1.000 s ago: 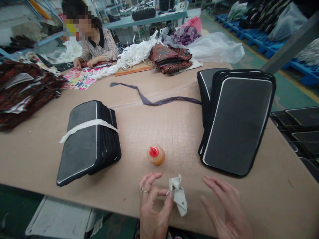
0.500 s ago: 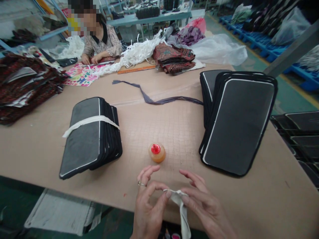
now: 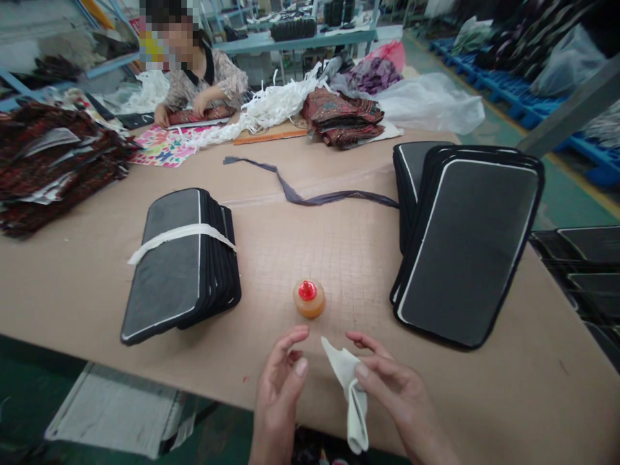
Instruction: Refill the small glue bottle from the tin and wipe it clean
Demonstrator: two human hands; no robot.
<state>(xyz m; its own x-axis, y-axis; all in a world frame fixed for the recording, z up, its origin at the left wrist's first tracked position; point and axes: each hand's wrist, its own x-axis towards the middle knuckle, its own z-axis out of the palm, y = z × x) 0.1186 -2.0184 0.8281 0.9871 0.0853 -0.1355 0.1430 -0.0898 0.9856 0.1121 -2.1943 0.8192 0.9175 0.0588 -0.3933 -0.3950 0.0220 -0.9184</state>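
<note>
My right hand (image 3: 397, 394) pinches a small white cloth (image 3: 349, 391) between thumb and fingers near the table's front edge; the cloth hangs folded below the hand. My left hand (image 3: 281, 387) is just left of the cloth with fingers loosely curled and apart, holding nothing. A small amber bottle with a red cap (image 3: 309, 298) stands upright just beyond both hands. A bundle of black padded panels tied with a white strap (image 3: 181, 258) lies to the left. A taller stack of black panels with white piping (image 3: 467, 242) lies to the right.
A dark ribbon (image 3: 310, 194) trails across the brown table (image 3: 72, 284). Another person (image 3: 198, 84) works at the far left end beside white strips (image 3: 271, 106) and patterned fabric (image 3: 341, 119). More dark fabric (image 3: 53, 161) is piled at the left; more black panels (image 3: 581, 258) lie right.
The cloth passed from my left hand to my right hand. My right hand came in from the right and took hold of it; my left hand let go.
</note>
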